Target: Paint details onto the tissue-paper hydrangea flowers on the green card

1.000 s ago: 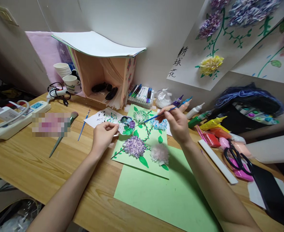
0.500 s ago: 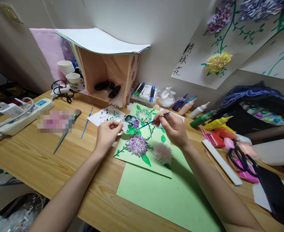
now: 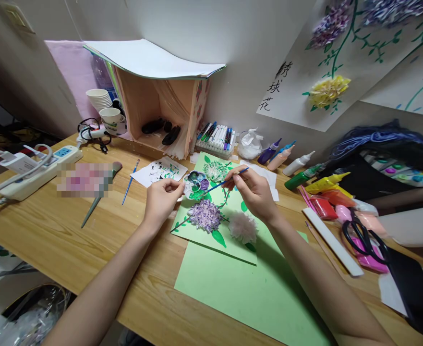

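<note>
My left hand [image 3: 164, 199] pinches the edge of a small round paint palette [image 3: 196, 185] with green, purple and dark paint in its wells. In my right hand [image 3: 251, 190] is a thin blue paintbrush [image 3: 218, 185], its tip at the green paint on the palette's lower right. Both hands are over a light green card [image 3: 193, 229] with painted stems and leaves. A purple ruffled flower [image 3: 204, 216], a pale pink flower [image 3: 243, 228] and a green-white flower [image 3: 215, 170] stand out from the card. My right hand and the palette hide parts of it.
Under the card lies a larger green sheet [image 3: 233, 293]. To the left are a paint-marked paper [image 3: 157, 170], another blue brush [image 3: 129, 185] and a power strip [image 3: 42, 173]. Paint bottles [image 3: 299, 163], clay packets [image 3: 322, 206] and black scissors [image 3: 364, 242] lie to the right.
My right hand has shifted slightly left and down, bringing the brush tip to the palette's green paint. My left hand still holds the palette in nearly the same place.
</note>
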`<state>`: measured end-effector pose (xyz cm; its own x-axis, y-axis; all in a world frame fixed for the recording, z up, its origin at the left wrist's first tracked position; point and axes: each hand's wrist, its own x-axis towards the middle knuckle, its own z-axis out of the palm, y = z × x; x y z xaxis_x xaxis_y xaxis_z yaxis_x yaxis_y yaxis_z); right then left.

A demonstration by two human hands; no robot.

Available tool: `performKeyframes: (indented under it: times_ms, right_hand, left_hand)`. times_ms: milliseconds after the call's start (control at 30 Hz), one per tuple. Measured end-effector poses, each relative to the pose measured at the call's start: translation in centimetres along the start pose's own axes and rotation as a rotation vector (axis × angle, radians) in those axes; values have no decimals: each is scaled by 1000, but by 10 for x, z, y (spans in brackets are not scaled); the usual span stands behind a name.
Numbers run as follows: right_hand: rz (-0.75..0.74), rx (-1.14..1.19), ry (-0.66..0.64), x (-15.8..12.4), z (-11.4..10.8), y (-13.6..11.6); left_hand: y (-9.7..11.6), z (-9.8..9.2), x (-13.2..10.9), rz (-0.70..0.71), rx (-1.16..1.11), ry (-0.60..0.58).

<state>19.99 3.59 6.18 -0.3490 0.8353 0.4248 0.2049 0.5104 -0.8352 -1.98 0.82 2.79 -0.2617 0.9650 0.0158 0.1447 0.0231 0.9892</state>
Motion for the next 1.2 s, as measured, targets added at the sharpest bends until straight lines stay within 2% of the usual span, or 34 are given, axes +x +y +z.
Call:
performKeyframes:
  times_ms: [300,533,767,933,1200]
  right_hand:
    - [-38,-62,72,1,-3,-2]
    - [-36,-100,15,-1,0,-6]
    - [-55,-111,55,-1,0,-8]
    - [-33,-130,7,-1,-1,-7]
    - [-36,-134,24,1,-3,-4]
  left_hand:
    - [-1,0,0,-13,0,3]
    - [-3,0,0,-18,8,-6]
    - [-5,1,1,-12,7,-11]
    - [-5,2,0,-5,18,-6]
    - [-3,2,-1,-29,0,-8]
